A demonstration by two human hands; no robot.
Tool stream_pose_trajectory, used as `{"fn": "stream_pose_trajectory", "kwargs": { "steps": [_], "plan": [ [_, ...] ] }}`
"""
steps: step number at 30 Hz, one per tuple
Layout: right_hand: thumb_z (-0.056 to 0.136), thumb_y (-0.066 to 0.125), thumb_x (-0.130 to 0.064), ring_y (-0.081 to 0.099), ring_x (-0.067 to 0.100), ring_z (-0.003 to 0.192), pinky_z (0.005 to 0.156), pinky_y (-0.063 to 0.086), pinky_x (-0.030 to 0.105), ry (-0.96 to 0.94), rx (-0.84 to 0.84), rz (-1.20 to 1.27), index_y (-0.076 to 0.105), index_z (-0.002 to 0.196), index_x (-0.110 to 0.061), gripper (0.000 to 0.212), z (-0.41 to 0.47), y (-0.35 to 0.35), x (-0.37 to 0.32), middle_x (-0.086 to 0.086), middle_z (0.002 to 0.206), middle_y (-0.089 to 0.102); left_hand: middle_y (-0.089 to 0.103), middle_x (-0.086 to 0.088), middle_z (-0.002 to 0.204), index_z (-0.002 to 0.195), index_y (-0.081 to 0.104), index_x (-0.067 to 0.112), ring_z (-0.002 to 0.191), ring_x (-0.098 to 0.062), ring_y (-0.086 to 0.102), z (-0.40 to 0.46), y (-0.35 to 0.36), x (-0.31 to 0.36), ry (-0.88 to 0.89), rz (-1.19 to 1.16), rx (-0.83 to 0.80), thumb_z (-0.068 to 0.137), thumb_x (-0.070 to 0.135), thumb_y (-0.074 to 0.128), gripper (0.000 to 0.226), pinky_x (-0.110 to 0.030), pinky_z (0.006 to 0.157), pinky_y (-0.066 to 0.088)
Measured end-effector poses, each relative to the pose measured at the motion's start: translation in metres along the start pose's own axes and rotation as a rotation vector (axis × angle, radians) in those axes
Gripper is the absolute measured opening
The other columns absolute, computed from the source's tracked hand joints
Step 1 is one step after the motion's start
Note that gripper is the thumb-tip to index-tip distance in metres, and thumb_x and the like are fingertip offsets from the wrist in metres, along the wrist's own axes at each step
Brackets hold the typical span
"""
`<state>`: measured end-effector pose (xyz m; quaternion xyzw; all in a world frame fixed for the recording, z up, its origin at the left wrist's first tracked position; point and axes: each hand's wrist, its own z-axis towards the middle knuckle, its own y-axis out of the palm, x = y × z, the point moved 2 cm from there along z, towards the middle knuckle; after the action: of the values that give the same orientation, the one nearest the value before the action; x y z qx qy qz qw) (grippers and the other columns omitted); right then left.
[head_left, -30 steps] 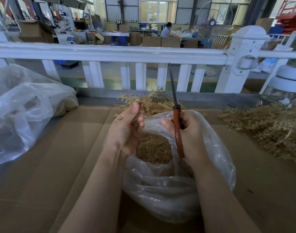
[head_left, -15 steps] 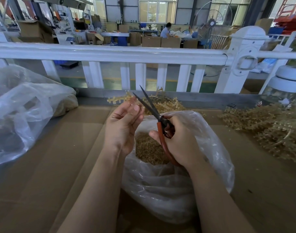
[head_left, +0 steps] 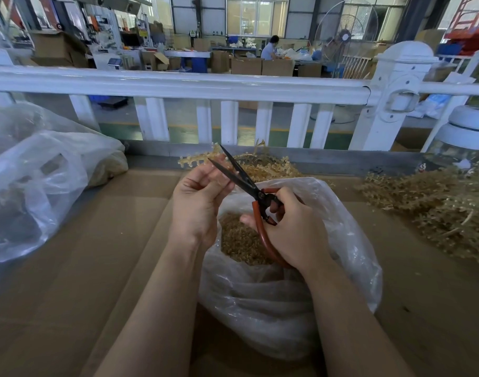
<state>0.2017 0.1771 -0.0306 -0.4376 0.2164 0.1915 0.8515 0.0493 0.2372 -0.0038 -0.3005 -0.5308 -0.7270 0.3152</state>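
Observation:
My left hand (head_left: 197,197) pinches a tan plastic sprig (head_left: 194,160) that sticks out to the left past my fingertips. My right hand (head_left: 292,227) grips the red handles of black-bladed scissors (head_left: 243,180). The blades stand apart, pointing up and left, right at the sprig by my left fingertips. Both hands hover over a clear plastic bag (head_left: 328,268) whose mouth shows a heap of small tan cut pieces (head_left: 238,240).
A pile of tan sprigs (head_left: 268,167) lies behind the bag, another larger pile (head_left: 440,210) at the right. A big clear bag (head_left: 34,186) sits at the left on the cardboard table top (head_left: 96,268). A white railing (head_left: 178,85) and a white-lidded jar (head_left: 467,137) stand behind.
The scissors swung from upright with blades together to tilted left with blades apart at the sprig. My left hand turned and lifted the sprig toward the blades.

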Motion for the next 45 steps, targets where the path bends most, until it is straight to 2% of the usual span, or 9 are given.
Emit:
{"fn": "stream_pose_trajectory", "kwargs": {
  "steps": [5,11,16,23,26,31,37,41,45],
  "plan": [
    [0.065,0.046,-0.088,0.059,0.004,0.066,0.059,0.054,0.031,-0.012,0.034,-0.016,0.052,0.085,-0.023,0.069,-0.0011,-0.0021,-0.0021,-0.014,0.073,0.059,0.074,0.000,0.079,0.087,0.069,0.009,0.077,-0.013,0.068,-0.0007,0.0004,0.0017,0.007,-0.032,0.004,0.075,-0.002,0.066,0.016,-0.025,0.079,0.056],
    [0.066,0.051,-0.086,0.060,0.006,0.064,0.057,0.053,0.029,-0.041,0.062,0.007,0.050,0.079,-0.023,0.064,-0.0025,-0.0030,-0.0020,-0.016,0.067,0.056,0.070,-0.004,0.081,0.093,0.064,0.002,0.079,-0.017,0.065,-0.0006,-0.0007,0.0012,-0.002,-0.028,0.016,0.079,-0.003,0.064,0.015,-0.027,0.081,0.056],
    [0.067,0.053,-0.085,0.059,0.007,0.061,0.057,0.054,0.030,-0.069,0.081,0.016,0.053,0.078,-0.020,0.066,-0.0029,-0.0032,-0.0019,-0.015,0.067,0.057,0.070,-0.001,0.078,0.092,0.064,0.003,0.074,-0.012,0.065,-0.0001,-0.0026,0.0013,-0.017,-0.006,0.038,0.086,-0.010,0.059,0.015,-0.021,0.072,0.056],
    [0.067,0.048,-0.088,0.054,0.001,0.059,0.052,0.046,0.022,-0.079,0.117,-0.023,0.048,0.078,-0.024,0.064,-0.0026,-0.0026,-0.0027,-0.019,0.064,0.052,0.070,-0.001,0.073,0.086,0.065,0.004,0.067,-0.011,0.063,-0.0007,-0.0050,0.0035,-0.014,0.036,0.030,0.079,-0.004,0.065,0.011,-0.019,0.064,0.053],
    [0.066,0.044,-0.091,0.057,0.003,0.066,0.056,0.050,0.024,-0.056,0.125,-0.059,0.052,0.084,-0.022,0.071,-0.0013,-0.0026,-0.0016,-0.016,0.074,0.058,0.070,-0.002,0.070,0.081,0.068,0.006,0.066,-0.012,0.063,-0.0018,-0.0056,0.0036,0.005,0.138,-0.009,0.078,0.001,0.068,0.005,-0.020,0.063,0.051],
    [0.066,0.039,-0.092,0.059,0.003,0.073,0.060,0.050,0.021,-0.046,0.125,-0.081,0.053,0.090,-0.023,0.075,-0.0003,-0.0046,0.0006,-0.015,0.082,0.062,0.071,-0.005,0.072,0.070,0.075,0.018,0.070,-0.016,0.065,-0.0021,-0.0041,0.0025,0.046,0.298,-0.104,0.087,-0.008,0.061,0.034,-0.023,0.067,0.051],
    [0.067,0.041,-0.091,0.059,0.003,0.071,0.060,0.052,0.023,-0.064,0.145,-0.082,0.056,0.088,-0.022,0.073,-0.0007,-0.0060,0.0000,-0.015,0.079,0.062,0.071,-0.007,0.071,0.073,0.073,0.012,0.069,-0.017,0.065,-0.0030,-0.0032,0.0024,0.045,0.348,-0.120,0.086,-0.009,0.060,0.028,-0.024,0.067,0.051],
    [0.071,0.045,-0.088,0.055,0.000,0.062,0.053,0.041,0.012,-0.087,0.188,-0.100,0.053,0.081,-0.023,0.066,-0.0027,-0.0071,-0.0012,-0.017,0.069,0.058,0.070,-0.008,0.072,0.075,0.071,0.010,0.070,-0.019,0.064,-0.0026,-0.0035,0.0006,0.035,0.340,-0.121,0.088,-0.011,0.058,0.028,-0.025,0.068,0.051],
    [0.072,0.050,-0.086,0.055,0.002,0.057,0.052,0.046,0.018,-0.115,0.207,-0.085,0.050,0.077,-0.023,0.063,-0.0035,-0.0066,-0.0018,-0.017,0.064,0.055,0.070,-0.008,0.074,0.081,0.068,0.004,0.070,-0.018,0.064,-0.0014,-0.0048,-0.0007,0.023,0.338,-0.116,0.089,-0.009,0.058,0.018,-0.026,0.069,0.050]
  ]
}}
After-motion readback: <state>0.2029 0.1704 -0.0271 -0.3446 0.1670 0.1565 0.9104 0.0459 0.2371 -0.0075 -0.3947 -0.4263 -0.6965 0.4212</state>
